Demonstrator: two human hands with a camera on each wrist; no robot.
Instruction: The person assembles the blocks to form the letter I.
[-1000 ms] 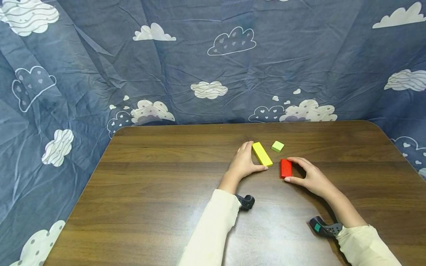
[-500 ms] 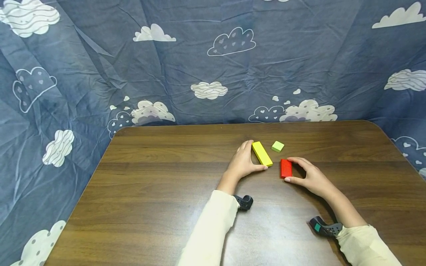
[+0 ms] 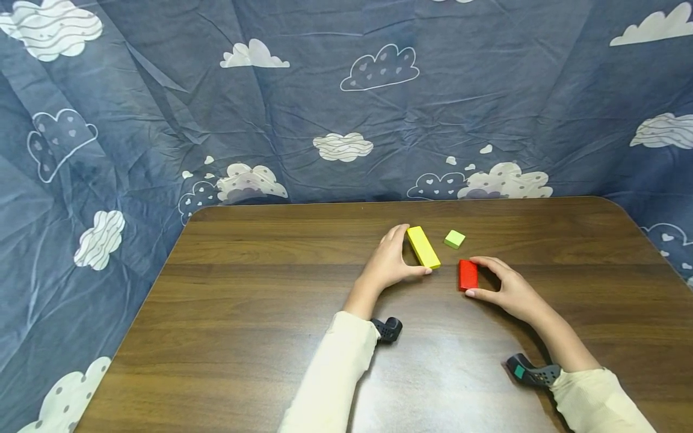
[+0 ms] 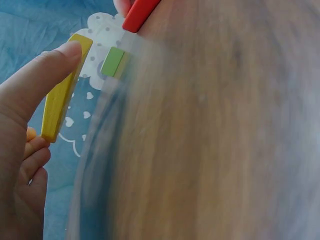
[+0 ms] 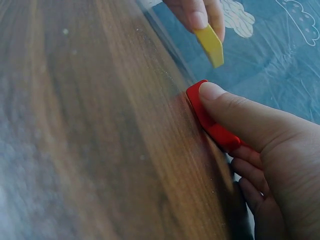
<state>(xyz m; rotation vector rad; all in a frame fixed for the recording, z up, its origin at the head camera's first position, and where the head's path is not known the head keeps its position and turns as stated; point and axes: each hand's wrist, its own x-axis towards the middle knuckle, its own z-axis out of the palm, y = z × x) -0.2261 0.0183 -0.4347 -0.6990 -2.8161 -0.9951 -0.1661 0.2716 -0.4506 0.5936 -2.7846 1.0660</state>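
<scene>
A long yellow block [image 3: 424,247] is held at its two ends by my left hand [image 3: 387,260], thumb on the near end and fingers at the far end. In the left wrist view the yellow block [image 4: 62,95] looks raised off the tabletop. To its right, my right hand [image 3: 511,290] pinches a shorter red block [image 3: 468,275] lengthwise between thumb and fingers. In the right wrist view the red block [image 5: 212,120] is at the tabletop. A small light green block [image 3: 455,239] lies just behind, touched by neither hand.
The brown wooden table [image 3: 243,313] has rounded far corners, and its far edge lies a little beyond the blocks. A blue cloth [image 3: 303,102] with white clouds hangs behind it. Dark wrist devices [image 3: 387,330] sit on both wrists.
My left hand and the yellow block have shifted slightly left and away from me. The right hand keeps its grip on the red block, and the green block stays where it was.
</scene>
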